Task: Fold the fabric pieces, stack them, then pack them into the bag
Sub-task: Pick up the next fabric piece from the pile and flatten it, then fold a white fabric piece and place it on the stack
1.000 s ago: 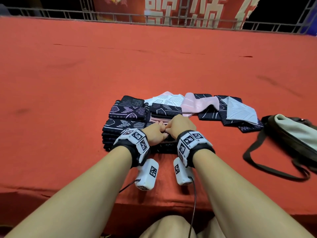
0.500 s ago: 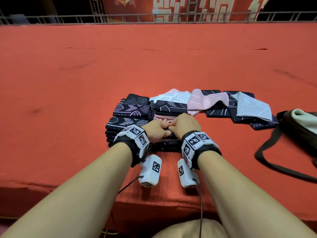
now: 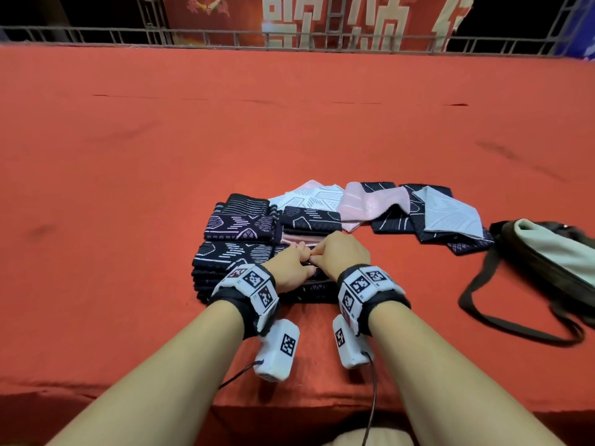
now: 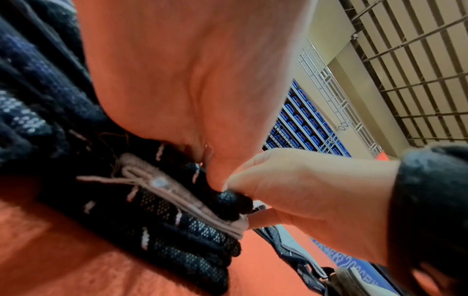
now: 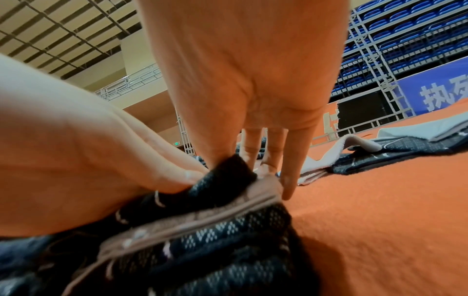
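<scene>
Head view: left hand (image 3: 291, 268) and right hand (image 3: 343, 252) meet atop near stack of folded dark patterned knit fabric pieces (image 3: 317, 289) on red-covered desk (image 3: 128, 188); fingers (image 4: 234, 181) pinch top piece's fold

Risk: pinch slips, fold springs open, stack skews

Unfolded pieces (image 3: 447, 217), olive bag (image 3: 553, 252) to right

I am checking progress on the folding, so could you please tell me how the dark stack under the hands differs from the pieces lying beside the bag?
The dark stack is folded and piled several layers high; the loose pieces lie flat, overlapping, only one or two layers deep.
The left hand and right hand work at the stack; nothing touches the loose pieces.
The stack looks mostly dark; the loose pieces include pink and grey.
Both rest on the red table.
</scene>
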